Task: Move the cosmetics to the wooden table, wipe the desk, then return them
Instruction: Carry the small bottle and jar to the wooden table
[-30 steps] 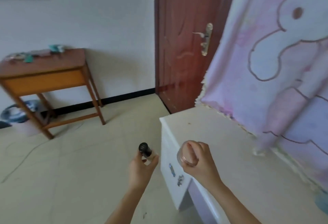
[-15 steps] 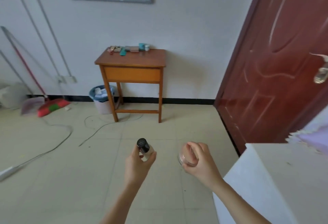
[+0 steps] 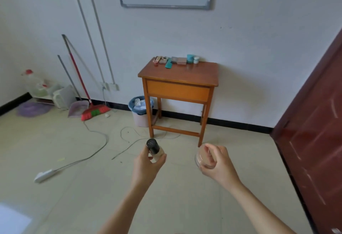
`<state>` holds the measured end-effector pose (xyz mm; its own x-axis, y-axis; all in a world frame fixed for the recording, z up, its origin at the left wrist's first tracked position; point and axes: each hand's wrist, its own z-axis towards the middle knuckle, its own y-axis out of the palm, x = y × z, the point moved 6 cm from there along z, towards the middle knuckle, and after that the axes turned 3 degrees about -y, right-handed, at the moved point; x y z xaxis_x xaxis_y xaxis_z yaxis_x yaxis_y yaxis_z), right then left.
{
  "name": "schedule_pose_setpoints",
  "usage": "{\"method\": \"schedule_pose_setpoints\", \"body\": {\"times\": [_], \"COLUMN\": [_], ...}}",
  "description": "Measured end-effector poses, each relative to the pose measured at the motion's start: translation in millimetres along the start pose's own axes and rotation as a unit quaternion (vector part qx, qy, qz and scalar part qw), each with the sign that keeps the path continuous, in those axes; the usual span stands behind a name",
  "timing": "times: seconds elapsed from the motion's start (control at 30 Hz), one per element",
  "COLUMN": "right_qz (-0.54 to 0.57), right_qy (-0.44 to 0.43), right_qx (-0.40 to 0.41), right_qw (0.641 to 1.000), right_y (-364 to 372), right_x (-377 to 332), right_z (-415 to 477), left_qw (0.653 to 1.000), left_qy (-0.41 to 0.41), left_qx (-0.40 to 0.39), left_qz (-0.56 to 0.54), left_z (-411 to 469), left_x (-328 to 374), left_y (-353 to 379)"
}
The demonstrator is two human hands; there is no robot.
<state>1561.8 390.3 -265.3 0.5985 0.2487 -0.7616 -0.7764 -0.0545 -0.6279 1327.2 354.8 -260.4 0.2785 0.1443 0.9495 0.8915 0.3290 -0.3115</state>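
We grip a bottle (image 3: pixel 155 150) in our left hand (image 3: pixel 146 167) and a jar (image 3: pixel 204 157) in our right hand (image 3: pixel 219 165), facing the table (image 3: pixel 178 74)

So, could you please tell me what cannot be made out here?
Head view, the bottle: lower body hidden by the left hand, label unreadable.
The jar: partly covered by the right hand, contents unclear.
The small items on the wooden table: too small to identify.
The door: cut off by the right edge.
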Motion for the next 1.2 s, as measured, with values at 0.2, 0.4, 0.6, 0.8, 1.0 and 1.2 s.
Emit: {"method": "schedule_pose_setpoints", "body": {"times": [0.2,0.4,0.6,0.8,1.0,1.2], "right_qz": [0.025,0.002,-0.046,-0.06,-0.045,-0.053], "right_qy": [-0.031,-0.041,-0.025,0.005,0.045,0.133], "right_qx": [-0.02,-0.052,-0.061,-0.015,0.058,0.052], "right_qw": [0.999,0.998,0.997,0.998,0.996,0.988], "right_y": [12.6,35.2,51.1,44.5,34.8,38.5], "right_x": [-0.7,8.7,38.4,52.6,58.2,106.9], "right_z": [127.3,210.5,295.2,398.3,485.3,513.3], "left_qw": [0.999,0.998,0.999,1.0,0.997,0.989], "left_qy": [0.016,-0.028,-0.027,0.007,0.053,0.055], "left_qx": [0.026,0.059,0.027,-0.03,-0.057,-0.132], "left_qz": [0.011,-0.005,0.007,-0.002,0.005,0.044], "left_z": [111.5,190.3,291.2,421.3,541.4,592.0], "left_x": [27.0,5.4,-2.2,19.4,49.8,46.2], "left_y": [5.7,12.0,40.5,75.3,98.8,151.9]}}
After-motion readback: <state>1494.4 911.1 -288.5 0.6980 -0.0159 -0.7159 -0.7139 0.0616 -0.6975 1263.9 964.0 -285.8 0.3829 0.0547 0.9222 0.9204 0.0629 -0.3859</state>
